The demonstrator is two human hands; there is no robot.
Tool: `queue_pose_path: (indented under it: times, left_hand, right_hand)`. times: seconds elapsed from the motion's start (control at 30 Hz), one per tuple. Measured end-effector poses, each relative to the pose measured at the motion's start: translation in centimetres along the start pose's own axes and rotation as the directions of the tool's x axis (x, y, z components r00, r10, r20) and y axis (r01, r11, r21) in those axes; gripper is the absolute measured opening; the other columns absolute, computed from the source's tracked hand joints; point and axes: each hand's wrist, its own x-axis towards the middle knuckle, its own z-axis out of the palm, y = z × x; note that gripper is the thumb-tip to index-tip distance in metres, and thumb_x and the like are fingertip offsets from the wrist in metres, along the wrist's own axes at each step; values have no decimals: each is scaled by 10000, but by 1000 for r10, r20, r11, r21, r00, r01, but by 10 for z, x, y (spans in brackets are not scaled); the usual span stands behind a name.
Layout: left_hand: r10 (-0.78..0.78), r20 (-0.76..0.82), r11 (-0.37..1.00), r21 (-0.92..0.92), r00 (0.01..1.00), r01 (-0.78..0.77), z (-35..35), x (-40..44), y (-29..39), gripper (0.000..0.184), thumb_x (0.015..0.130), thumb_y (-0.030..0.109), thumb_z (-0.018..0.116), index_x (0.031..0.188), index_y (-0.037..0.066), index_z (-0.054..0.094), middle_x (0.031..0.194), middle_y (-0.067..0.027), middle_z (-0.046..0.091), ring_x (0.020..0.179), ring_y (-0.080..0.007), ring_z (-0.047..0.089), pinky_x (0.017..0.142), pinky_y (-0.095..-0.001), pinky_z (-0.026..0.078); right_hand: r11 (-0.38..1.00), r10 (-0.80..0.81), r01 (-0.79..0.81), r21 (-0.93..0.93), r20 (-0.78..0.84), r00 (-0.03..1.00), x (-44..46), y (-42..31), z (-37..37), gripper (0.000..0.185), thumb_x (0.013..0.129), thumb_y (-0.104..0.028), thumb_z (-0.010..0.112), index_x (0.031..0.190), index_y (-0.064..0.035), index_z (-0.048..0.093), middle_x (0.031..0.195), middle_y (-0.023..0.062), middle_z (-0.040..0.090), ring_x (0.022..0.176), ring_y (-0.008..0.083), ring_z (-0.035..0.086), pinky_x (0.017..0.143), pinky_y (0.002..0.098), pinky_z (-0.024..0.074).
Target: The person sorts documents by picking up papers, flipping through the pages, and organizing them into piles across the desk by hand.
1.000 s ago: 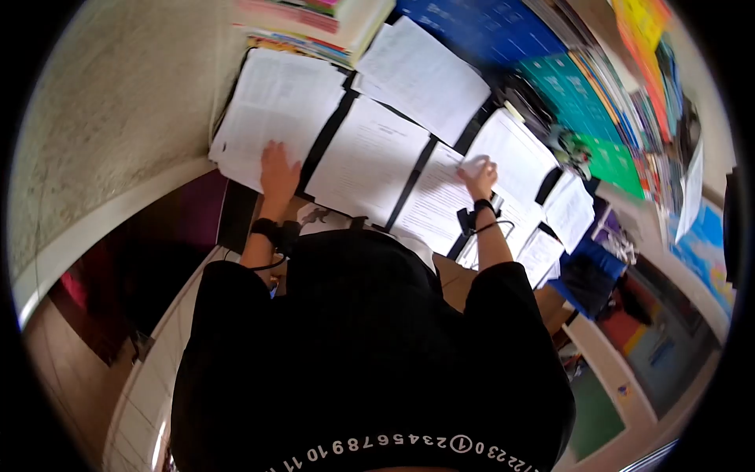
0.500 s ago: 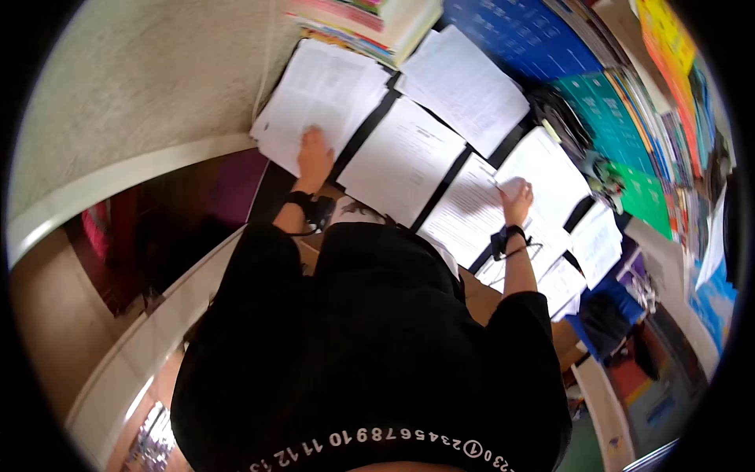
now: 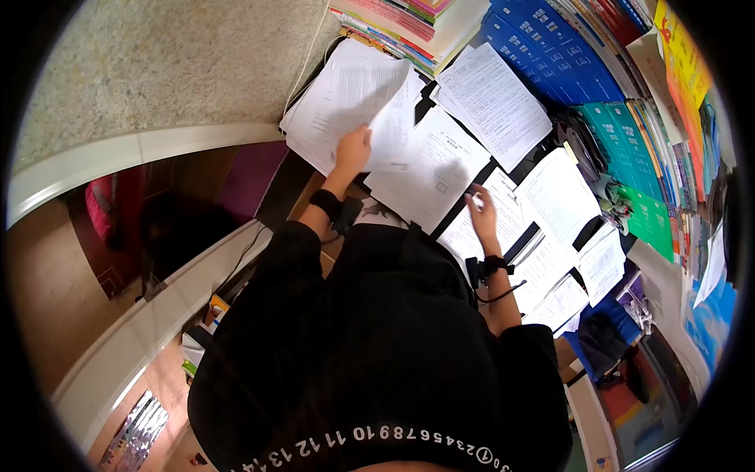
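My left hand (image 3: pixel 351 153) is closed on the edge of a printed sheet of paper (image 3: pixel 389 118), which is lifted and curls to the right off the far-left paper stack (image 3: pixel 334 98). My right hand (image 3: pixel 483 211) holds nothing; its fingers are apart, over the gap by a printed sheet (image 3: pixel 503 200). Between the two hands lies a middle paper stack (image 3: pixel 429 169) with a small square code on its top page. Each wrist wears a black strap with a small device.
More paper piles lie on the dark desk: a back pile (image 3: pixel 495 106), a right pile (image 3: pixel 558 193) and a far-right pile (image 3: pixel 602 267). Blue books (image 3: pixel 543 47), teal books (image 3: pixel 621 141) and a book stack (image 3: pixel 409 27) line the back. A wall (image 3: pixel 197 71) stands at left.
My left hand has taken a sheet from the left stack and moved right with it, its edge now raised. My right hand has come off the papers at right and moved left, toward the middle stack.
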Motion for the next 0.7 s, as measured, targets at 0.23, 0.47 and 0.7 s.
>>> queue_pose_path:
  times: [0.23,0.47,0.7]
  left_hand:
    - [105,232,940,-341,967,-20,11,-52,83,278,887,260,508,987,13,584,769,-208,617,739,-383,594,673,-443,463]
    - [-209,-120,879,-458,971,132,93,-64,0,400,822,188,618,1134,-25,486,1124,-205,532,1001,-354,530,880,-399,411]
    - [-502,179,588,-646,846,486,107,-52,-14,445,792,180,642,1134,-20,442,1026,-116,555,906,-197,563,718,-308,447]
  right_hand:
    - [920,109,-101,378,-2,994,-4,-57,56,583,879,-325,588,1311,-3,364,1290,222,442,1174,320,453,956,373,384]
    - [869,321,-300,393,13,947,12,-8,42,670,901,-493,478,1290,43,374,1124,236,554,1053,265,528,887,326,404]
    - [929,339,-339,148,28,941,5,21,60,534,840,-326,584,1250,-19,433,1017,185,638,909,279,619,793,346,474]
